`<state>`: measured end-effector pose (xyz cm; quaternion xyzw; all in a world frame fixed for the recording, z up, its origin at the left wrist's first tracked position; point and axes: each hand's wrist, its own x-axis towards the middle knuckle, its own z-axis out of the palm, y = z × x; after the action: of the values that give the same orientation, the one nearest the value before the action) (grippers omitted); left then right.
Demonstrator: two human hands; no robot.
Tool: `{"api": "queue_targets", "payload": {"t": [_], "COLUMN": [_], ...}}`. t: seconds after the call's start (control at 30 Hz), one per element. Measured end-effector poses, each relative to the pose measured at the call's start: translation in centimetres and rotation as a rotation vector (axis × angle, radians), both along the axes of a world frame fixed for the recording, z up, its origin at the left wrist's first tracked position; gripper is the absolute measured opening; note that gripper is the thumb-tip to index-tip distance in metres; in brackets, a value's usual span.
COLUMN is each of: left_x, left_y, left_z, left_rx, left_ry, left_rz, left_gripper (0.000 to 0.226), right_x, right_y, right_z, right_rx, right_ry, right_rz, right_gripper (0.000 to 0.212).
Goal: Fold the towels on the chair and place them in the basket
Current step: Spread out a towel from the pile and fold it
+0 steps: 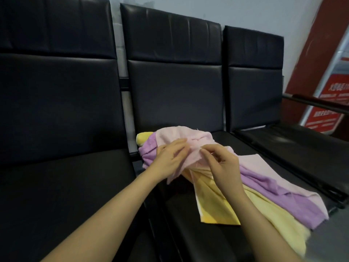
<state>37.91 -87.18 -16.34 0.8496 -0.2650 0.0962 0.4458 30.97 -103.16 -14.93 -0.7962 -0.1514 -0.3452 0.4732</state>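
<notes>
Pink cloth is bunched up between both hands at the middle of the seat. The left hand lies over the pink towel with its fingers loosely bent, the fingertips pressed into the folds, and the thumb seems tucked under the cloth, so it looks to have hold of the edge. The right hand has its fingers curled in and pinches a ridge of the same towel just beside the left fingertips. Both bare forearms reach in from the near side.

Under the pink towel lies a purple towel, spread out toward the right front of the seat, with more of it showing at the left beneath the left hand. A yellow towel lies lowest, one flat corner on the seat and a paler length hanging over the front edge at the right; a small yellow bit also pokes out at the back left of the heap.

All of it rests on the middle chair of a row of three joined black padded seats, shiny and a little creased. The right chair has a dark metal armrest. Behind them is a pale grey wall, and at the far right stands a red sign board with white writing, too blurred to read
</notes>
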Motion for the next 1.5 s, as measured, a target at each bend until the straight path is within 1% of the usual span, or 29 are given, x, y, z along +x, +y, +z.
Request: {"api": "queue_targets", "payload": {"t": [0.1, 0.2, 0.33, 0.37, 0.47, 0.57, 0.63, 0.77, 0.83, 0.87, 0.97, 1.07, 1.1, 1.17, 1.27, 1.4, 1.5], "left_x": [-1.7, -3.7, -5.2, -5.0, -4.2, -2.8, -1.7, 0.3, 0.8, 0.9, 1.0, 0.9, 0.7, 0.1, -1.5, -3.3, -4.8], "left_y": [0.4, 1.4, 2.2, 2.3, 1.9, 0.5, -0.7, -3.4, -4.6, -4.9, -5.2, -4.6, -4.3, -3.6, -2.3, -0.8, 0.7], "left_z": [-1.3, -2.3, -1.9, -1.7, -1.0, -1.2, -1.7, -2.5, -2.8, -3.0, -3.4, -2.9, -2.4, -0.5, 3.0, 7.7, 10.8], "left_rx": [-0.09, -0.185, -0.217, -0.19, -0.027, 0.123, 0.162, 0.297, 0.361, 0.357, 0.268, 0.105, 0.032, -0.106, -0.244, -0.285, -0.321], "left_ry": [0.064, 0.108, 0.076, 0.039, -0.066, -0.076, -0.059, -0.026, -0.037, -0.03, -0.004, -0.032, -0.064, -0.128, -0.209, -0.285, -0.295], "left_rz": [0.049, 0.14, 0.239, 0.262, 0.315, 0.365, 0.37, 0.346, 0.335, 0.336, 0.348, 0.367, 0.361, 0.342, 0.339, 0.339, 0.328], "left_gripper": [0.014, 0.016, 0.017, 0.019, 0.024, 0.027, 0.025, 0.043, 0.045, 0.043, 0.034, 0.03, 0.028, 0.022, 0.018, 0.017, 0.018], "right_x": [-1.2, -1.3, -0.2, 0.4, 2.9, 6.1, 7.8, 10.2, 10.9, 11.0, 10.4, 8.7, 8.2, 7.3, 6.0, 4.1, 2.6], "right_y": [-0.1, 0.1, 0.1, -0.2, -1.6, -3.1, -3.6, -4.4, -4.7, -4.8, -5.0, -4.9, -4.8, -4.5, -3.6, -1.9, -0.6], "right_z": [-0.5, -1.3, -2.5, -2.8, -3.6, -3.9, -3.8, -4.3, -5.1, -5.4, -5.6, -5.0, -4.7, -3.9, -1.7, 2.5, 5.7], "right_rx": [0.02, 0.075, 0.12, 0.123, 0.094, -0.03, -0.129, -0.223, -0.281, -0.292, -0.229, -0.092, -0.053, -0.045, -0.044, -0.018, 0.008], "right_ry": [0.096, 0.182, 0.217, 0.219, 0.258, 0.319, 0.393, 0.541, 0.587, 0.586, 0.515, 0.345, 0.273, 0.139, -0.034, -0.165, -0.254], "right_rz": [0.039, 0.056, 0.002, -0.034, -0.153, -0.298, -0.356, -0.327, -0.321, -0.336, -0.335, -0.273, -0.275, -0.314, -0.361, -0.394, -0.403], "right_gripper": [0.018, 0.013, 0.01, 0.01, 0.01, 0.019, 0.029, 0.044, 0.046, 0.044, 0.031, 0.022, 0.022, 0.017, 0.016, 0.022, 0.023]}}
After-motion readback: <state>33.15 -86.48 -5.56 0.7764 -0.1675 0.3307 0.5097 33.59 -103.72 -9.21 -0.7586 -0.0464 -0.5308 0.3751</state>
